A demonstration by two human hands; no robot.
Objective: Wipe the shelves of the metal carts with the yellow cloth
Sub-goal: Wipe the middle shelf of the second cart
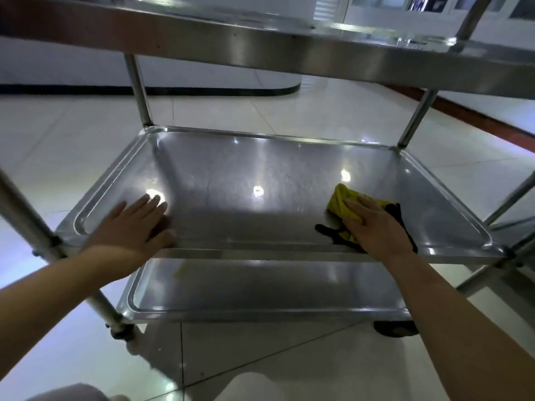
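**A:** From the head view, where is your cloth right now?

**B:** Your right hand (373, 227) lies flat on the yellow cloth (346, 206), pressing it onto the middle shelf (260, 175) of the metal cart (139, 91), close to the shelf's front edge and toward its front right corner. The cloth is bunched, with a dark trim or backing showing at both sides of your hand. Your fingers (354, 208) are stretched out straight over the fabric rather than curled around it, which I judge spreads the pressure across more of the cloth as you wipe.

**A:** And the other hand?

**B:** Your left hand (136, 224) rests palm down on the same shelf near its front left corner, fingers straight and slightly spread, holding nothing. It is well apart from the cloth. My guess is you are bracing there so the cart, which stands on wheels, does not roll while you push.

**A:** What else shows in that view?

**B:** The top shelf (260, 41) runs across above your hands, and the bottom shelf (260, 287) sits beneath, with a caster (395, 328) under its right side, all on a glossy tiled floor (289, 366).

**A:** How far along are you?

**B:** Hard to say. The steel is reflective everywhere, so I cannot tell wiped from unwiped. The cloth sits at the right end, so the shelf's left and far parts may need passes.
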